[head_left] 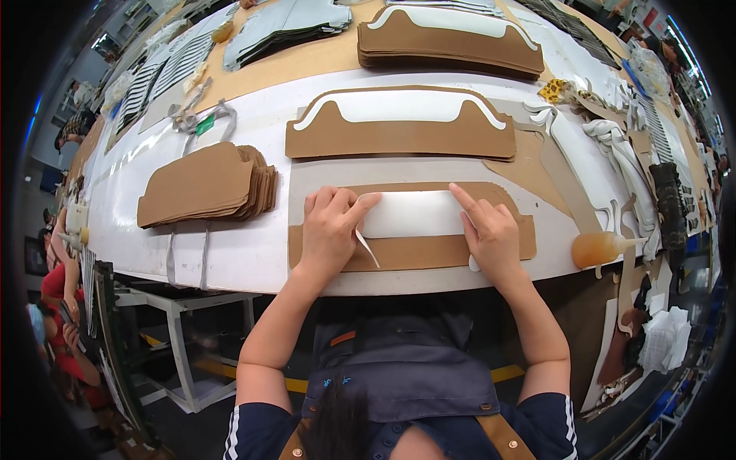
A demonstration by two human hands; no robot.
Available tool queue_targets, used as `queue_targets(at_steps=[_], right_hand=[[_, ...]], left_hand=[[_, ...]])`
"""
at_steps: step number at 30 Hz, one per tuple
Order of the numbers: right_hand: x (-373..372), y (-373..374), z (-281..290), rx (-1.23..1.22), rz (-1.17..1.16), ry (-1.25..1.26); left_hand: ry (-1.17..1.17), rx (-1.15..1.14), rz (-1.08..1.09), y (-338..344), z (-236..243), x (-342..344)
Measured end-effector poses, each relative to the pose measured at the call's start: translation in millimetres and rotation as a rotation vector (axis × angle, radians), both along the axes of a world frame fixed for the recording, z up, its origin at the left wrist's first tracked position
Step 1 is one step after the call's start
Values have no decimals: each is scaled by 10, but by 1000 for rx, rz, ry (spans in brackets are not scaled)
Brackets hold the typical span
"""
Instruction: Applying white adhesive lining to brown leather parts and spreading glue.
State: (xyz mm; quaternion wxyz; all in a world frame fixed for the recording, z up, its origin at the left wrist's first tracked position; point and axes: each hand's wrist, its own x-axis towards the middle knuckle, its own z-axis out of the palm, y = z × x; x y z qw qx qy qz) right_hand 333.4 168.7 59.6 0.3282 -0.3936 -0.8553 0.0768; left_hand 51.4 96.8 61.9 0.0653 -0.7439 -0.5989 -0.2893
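A white cut piece lies along a flat brown panel in front of me at the table's near side. At the piece's upper left corner is my left hand, fingers curled and pressed together. A narrow white tail of the piece hangs loose beside that hand. My right hand rests at the other end, its index finger stretched to the upper right corner and its thumb apart. Another bit of white shows below the right hand. Beyond lies a brown panel stack topped with a white shaped piece.
A second brown stack sits farther back. To the left are smaller brown panels and grey straps. At right stand an amber squeeze bottle and white strips. Other people are at the far left.
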Motion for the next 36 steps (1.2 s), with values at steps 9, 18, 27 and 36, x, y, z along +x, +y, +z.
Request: queue_targets(at_steps=[9, 18, 27, 36], right_hand=[[-6, 95, -102, 83, 68, -172], [-43, 132, -114, 118, 59, -196], [-46, 141, -119, 64, 50, -218], [-55, 131, -90, 36, 39, -215]], left_hand=[[45, 19, 74, 14, -105, -27], [30, 19, 99, 59, -181, -34], [33, 3, 105, 77, -189, -28], [22, -2, 106, 72, -186, -23]])
